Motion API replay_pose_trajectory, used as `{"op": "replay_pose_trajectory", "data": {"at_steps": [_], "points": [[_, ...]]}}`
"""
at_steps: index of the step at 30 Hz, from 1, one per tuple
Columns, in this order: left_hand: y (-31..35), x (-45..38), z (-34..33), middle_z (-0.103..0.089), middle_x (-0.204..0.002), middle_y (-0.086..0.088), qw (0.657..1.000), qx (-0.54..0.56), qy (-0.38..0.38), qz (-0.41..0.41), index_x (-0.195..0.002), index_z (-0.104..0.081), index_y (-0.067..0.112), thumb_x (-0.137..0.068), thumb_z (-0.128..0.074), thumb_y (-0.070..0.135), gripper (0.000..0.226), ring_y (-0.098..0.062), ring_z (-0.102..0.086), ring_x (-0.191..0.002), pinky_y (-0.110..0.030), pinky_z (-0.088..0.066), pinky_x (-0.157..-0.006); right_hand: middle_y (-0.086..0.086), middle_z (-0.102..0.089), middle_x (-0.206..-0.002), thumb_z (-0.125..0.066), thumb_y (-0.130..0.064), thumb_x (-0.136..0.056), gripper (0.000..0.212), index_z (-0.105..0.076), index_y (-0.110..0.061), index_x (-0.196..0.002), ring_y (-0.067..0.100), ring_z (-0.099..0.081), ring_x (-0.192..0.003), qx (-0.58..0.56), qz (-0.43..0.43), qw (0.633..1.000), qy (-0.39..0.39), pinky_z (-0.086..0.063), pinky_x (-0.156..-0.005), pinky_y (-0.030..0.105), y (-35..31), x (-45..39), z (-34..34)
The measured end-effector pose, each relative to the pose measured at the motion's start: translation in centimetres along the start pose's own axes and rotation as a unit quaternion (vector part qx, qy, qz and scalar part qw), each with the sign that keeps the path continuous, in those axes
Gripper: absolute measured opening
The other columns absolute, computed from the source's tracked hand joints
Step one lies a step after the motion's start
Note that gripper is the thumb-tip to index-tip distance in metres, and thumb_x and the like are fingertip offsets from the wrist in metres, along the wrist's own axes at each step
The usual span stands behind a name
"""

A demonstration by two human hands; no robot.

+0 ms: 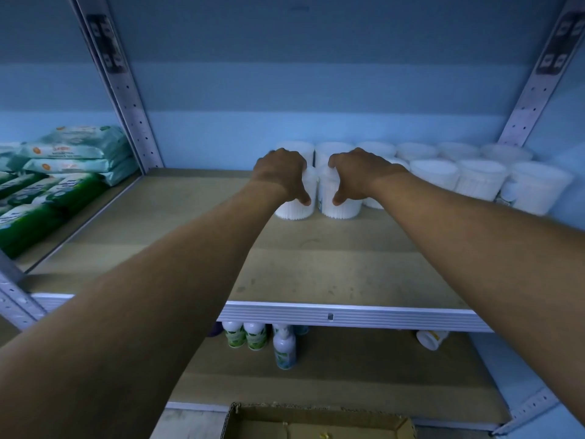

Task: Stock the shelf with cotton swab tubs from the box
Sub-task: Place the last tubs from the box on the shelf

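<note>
Hands both down on the shelf (316, 267): left hand (280, 172) grasps one cotton swab tub (296, 210), right hand (357, 174) grasps its neighbour (342, 210), side by side, stocked tubs (481, 179) just right.

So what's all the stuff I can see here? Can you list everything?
Cotton swab tubs: about a dozen or more, white, in two rows along the back of the middle shelf, from the middle to the right; the two at the front left are being held.
Shelf: one board, tan, with a grey metal front edge.
Wipe packs: several, pale green and dark green, stacked in the next bay on the left.
Bottles: a few, white with green labels, on the lower shelf.
Cardboard box: one, brown, open, bottom middle.
Left hand: fingers curled over one tub.
Right hand: fingers curled over the neighbouring tub.
</note>
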State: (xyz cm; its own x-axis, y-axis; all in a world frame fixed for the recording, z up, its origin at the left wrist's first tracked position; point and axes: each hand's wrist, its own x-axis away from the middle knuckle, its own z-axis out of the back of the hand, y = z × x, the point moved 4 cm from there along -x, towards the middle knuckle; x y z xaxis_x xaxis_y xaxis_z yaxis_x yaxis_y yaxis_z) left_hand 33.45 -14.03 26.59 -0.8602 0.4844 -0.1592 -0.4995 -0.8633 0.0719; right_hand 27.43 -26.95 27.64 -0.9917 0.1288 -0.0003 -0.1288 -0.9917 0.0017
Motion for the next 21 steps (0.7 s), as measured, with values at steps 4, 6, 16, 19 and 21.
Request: {"op": "replay_pose_trajectory", "data": {"at_steps": [4, 6, 16, 19, 21], "points": [[-0.1, -1.0, -0.3, -0.063, -0.128, -0.003, 1.000, -0.001, 0.006, 0.003, -0.130, -0.061, 0.022, -0.069, -0.083, 0.053, 0.072, -0.026, -0.056, -0.120, -0.038, -0.048, -0.097, 0.014, -0.058, -0.129, -0.084, -0.030, -0.078, 0.070, -0.051, -0.012, -0.136, 0.032, -0.059, -0.114, -0.005, -0.004, 1.000, 0.007, -0.052, -0.093, 0.043, 0.4, -0.9, -0.1], [-0.2, -1.5, -0.4, -0.064, -0.126, -0.003, 1.000, -0.001, 0.008, 0.005, -0.130, -0.061, 0.023, -0.068, -0.083, 0.053, 0.072, -0.026, -0.056, -0.118, -0.037, -0.048, -0.094, 0.014, -0.058, -0.129, -0.084, -0.030, -0.077, 0.069, -0.051, -0.012, -0.135, 0.032, -0.059, -0.113, -0.006, -0.004, 1.000, 0.011, -0.053, -0.092, 0.042, 0.5, -1.3, -0.1], [-0.5, -3.5, -0.8, -0.064, -0.124, -0.004, 1.000, -0.011, 0.011, 0.006, -0.129, -0.062, 0.022, -0.069, -0.083, 0.053, 0.070, -0.026, -0.058, -0.115, -0.039, -0.050, -0.096, 0.013, -0.059, -0.128, -0.084, -0.029, -0.076, 0.069, -0.052, -0.012, -0.135, 0.030, -0.060, -0.111, -0.005, -0.002, 0.999, 0.036, -0.049, -0.081, 0.037, 1.1, -3.6, -0.4], [-0.5, -3.8, -0.9, -0.064, -0.125, -0.004, 1.000, -0.011, 0.009, 0.008, -0.129, -0.061, 0.023, -0.069, -0.083, 0.052, 0.070, -0.027, -0.058, -0.115, -0.039, -0.051, -0.097, 0.012, -0.059, -0.126, -0.085, -0.030, -0.075, 0.069, -0.053, -0.012, -0.133, 0.030, -0.060, -0.111, -0.003, 0.000, 0.999, 0.036, -0.049, -0.081, 0.037, 1.2, -4.0, -0.4], [-0.5, -3.9, -1.0, -0.064, -0.126, -0.004, 1.000, -0.013, 0.008, 0.005, -0.129, -0.061, 0.022, -0.070, -0.083, 0.052, 0.071, -0.027, -0.058, -0.115, -0.040, -0.051, -0.097, 0.011, -0.060, -0.124, -0.086, -0.030, -0.075, 0.067, -0.054, -0.012, -0.131, 0.029, -0.060, -0.109, 0.003, 0.001, 1.000, 0.031, -0.049, -0.078, 0.036, 1.1, -4.2, -0.4]]}}
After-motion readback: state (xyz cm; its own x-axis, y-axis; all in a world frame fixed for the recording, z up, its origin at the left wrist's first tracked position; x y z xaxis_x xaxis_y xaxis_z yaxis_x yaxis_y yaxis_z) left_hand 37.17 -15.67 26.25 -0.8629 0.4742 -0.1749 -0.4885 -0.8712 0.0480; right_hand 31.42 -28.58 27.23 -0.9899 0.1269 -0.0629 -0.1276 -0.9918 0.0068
